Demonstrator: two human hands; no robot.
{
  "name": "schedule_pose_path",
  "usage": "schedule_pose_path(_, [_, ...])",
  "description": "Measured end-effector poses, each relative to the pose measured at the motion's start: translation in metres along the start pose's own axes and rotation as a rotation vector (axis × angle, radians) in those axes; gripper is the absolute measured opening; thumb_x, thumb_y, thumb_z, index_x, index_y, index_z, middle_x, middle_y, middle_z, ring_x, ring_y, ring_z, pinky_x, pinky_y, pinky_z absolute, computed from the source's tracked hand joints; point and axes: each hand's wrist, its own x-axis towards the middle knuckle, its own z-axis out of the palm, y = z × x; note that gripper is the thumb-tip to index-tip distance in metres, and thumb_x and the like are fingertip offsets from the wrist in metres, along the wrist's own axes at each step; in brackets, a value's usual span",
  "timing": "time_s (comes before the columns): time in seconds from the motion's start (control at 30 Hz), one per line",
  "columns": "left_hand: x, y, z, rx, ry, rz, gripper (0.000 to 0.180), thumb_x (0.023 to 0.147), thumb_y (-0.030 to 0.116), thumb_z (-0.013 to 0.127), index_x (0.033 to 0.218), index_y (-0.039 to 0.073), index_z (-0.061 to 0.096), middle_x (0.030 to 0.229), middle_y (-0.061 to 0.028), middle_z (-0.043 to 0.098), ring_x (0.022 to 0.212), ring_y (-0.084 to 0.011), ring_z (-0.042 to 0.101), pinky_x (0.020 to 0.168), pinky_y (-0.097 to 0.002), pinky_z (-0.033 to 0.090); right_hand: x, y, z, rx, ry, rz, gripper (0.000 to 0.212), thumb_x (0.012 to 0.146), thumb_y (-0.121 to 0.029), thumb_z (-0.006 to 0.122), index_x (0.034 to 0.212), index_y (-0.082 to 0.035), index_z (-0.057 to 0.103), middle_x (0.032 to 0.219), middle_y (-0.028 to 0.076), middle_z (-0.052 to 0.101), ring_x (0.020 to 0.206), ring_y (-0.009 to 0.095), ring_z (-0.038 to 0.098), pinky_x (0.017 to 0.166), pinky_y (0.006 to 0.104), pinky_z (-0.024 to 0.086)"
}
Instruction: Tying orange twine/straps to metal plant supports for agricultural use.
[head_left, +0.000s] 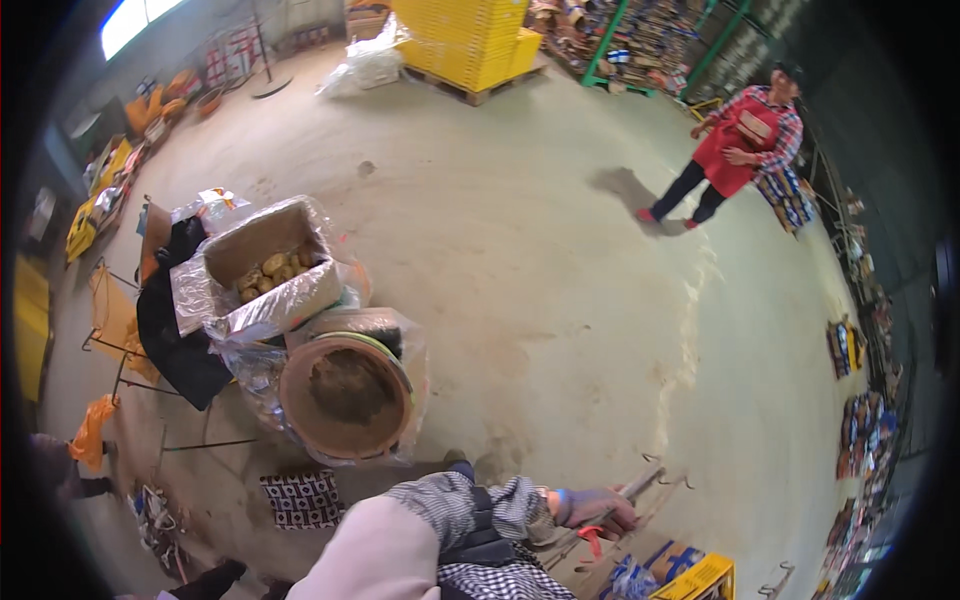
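Observation:
At the lower middle, my right hand [600, 508], in a dark glove, reaches out to the right. Its fingers look closed at a thin metal rod [642, 476] of a frame; the grip itself is partly hidden. A red piece [591, 541] hangs just below this hand. My left hand is out of view. Left of my body stands a round brown tub [296, 400] with dark residue inside. Beyond it, a plastic-lined box [232, 262] holds several potatoes [270, 275].
A yellow crate [705, 580] with packets lies below my right hand. A person [738, 145] in a red apron stands at the far right. Stacked yellow crates [465, 40] rest on a pallet at the back. A patterned mat [302, 500] lies near the tub.

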Motion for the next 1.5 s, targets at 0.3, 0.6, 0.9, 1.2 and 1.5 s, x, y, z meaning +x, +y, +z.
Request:
schedule_pose_path(0.3, [0.007, 0.235, -0.091, -0.148, 0.173, -0.01, 0.035, 0.074, 0.012, 0.063, 0.103, 0.009, 0.044, 0.087, -0.0069, 0.058, 0.069, -0.0149, 0.06, 0.062, -0.0263, 0.054, 0.139, -0.22, 0.144, -0.058, -0.07, -0.172, 0.038, 0.079, -0.026, 0.058, 0.105, -0.001, 0.046, 0.072, 0.009, 0.057, 0.054, 0.021, 0.057, 0.062, 0.0377, 0.048])
schedule_pose_path(0.6, [-0.11, 0.461, -0.185, -0.056, 0.397, 0.517, 0.032, 0.072, 0.012, 0.059, 0.102, 0.012, 0.047, 0.079, -0.0066, 0.053, 0.063, -0.0154, 0.056, 0.053, -0.0299, 0.05, 0.139, -0.591, 0.405, 0.111, -0.403, -0.3, 0.037, 0.079, -0.003, 0.05, 0.112, -0.004, 0.034, 0.07, 0.008, 0.045, 0.042, 0.018, 0.043, 0.032, 0.0298, 0.039])
schedule_pose_path(0.9, [-0.32, 0.649, -0.296, -0.19, 0.534, 1.089, 0.04, 0.081, 0.018, 0.058, 0.116, 0.013, 0.039, 0.09, -0.0082, 0.058, 0.074, -0.0188, 0.061, 0.06, -0.0292, 0.053, 0.183, -0.908, 0.709, -0.066, -0.746, -0.634, 0.042, 0.079, -0.006, 0.054, 0.116, -0.004, 0.034, 0.075, 0.013, 0.051, 0.056, 0.022, 0.054, 0.041, 0.0401, 0.044])
schedule_pose_path(1.2, [-0.538, 0.768, -0.313, -0.336, 0.726, 1.622, 0.04, 0.075, 0.009, 0.058, 0.112, 0.011, 0.041, 0.076, -0.0044, 0.054, 0.061, -0.0124, 0.055, 0.05, -0.0244, 0.046, -0.093, -1.244, 0.927, -0.336, -1.027, -1.149, 0.04, 0.081, -0.015, 0.06, 0.114, -0.01, 0.037, 0.081, 0.015, 0.054, 0.06, 0.025, 0.055, 0.047, 0.0432, 0.045])
schedule_pose_path(1.5, [-0.702, 0.896, -0.441, -0.351, 0.73, 1.954, 0.02, 0.078, 0.016, 0.058, 0.096, 0.01, 0.052, 0.076, -0.0042, 0.057, 0.064, -0.0163, 0.058, 0.052, -0.0285, 0.047, -0.342, -1.408, 1.137, -0.152, -1.394, -1.234, 0.05, 0.069, -0.002, 0.061, 0.116, -0.001, 0.046, 0.069, 0.009, 0.053, 0.044, 0.017, 0.049, 0.037, 0.0292, 0.043])
